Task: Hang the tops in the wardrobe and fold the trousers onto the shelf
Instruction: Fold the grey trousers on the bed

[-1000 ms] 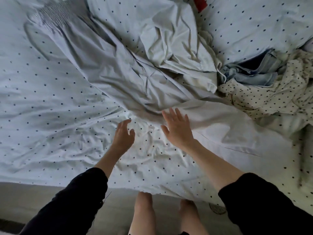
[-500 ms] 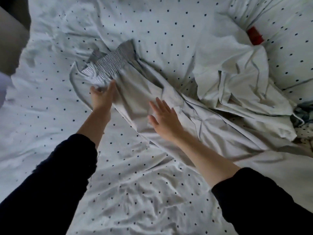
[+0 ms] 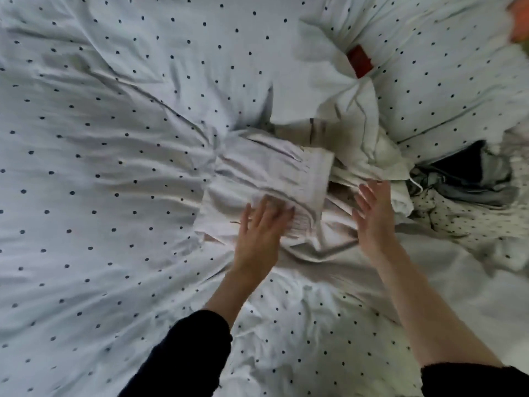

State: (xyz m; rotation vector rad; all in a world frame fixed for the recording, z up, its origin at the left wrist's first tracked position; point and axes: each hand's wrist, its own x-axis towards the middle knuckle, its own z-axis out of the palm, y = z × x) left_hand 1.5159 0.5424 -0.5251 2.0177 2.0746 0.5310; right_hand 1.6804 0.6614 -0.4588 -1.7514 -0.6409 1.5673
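Pale striped trousers (image 3: 266,179) lie folded over on the dotted bed cover, their gathered waistband end now on top near the middle. My left hand (image 3: 262,227) presses flat on the near edge of the folded part, fingers spread. Straight-fingered, my right hand (image 3: 372,213) hovers just right of the fold, over the trouser fabric; whether it touches the cloth is unclear. A white garment with a red tag (image 3: 359,63) is heaped behind the trousers.
The white bed cover with dark dots (image 3: 100,167) fills the view. At the right lie a blue denim garment (image 3: 469,179) and a cream dotted top (image 3: 469,222), crumpled together. An orange object (image 3: 519,21) shows at the top right corner.
The waistband end of the trousers has been brought over from the far left onto the legs, making a fold. Both hands moved right with it; my left hand now presses the fold.
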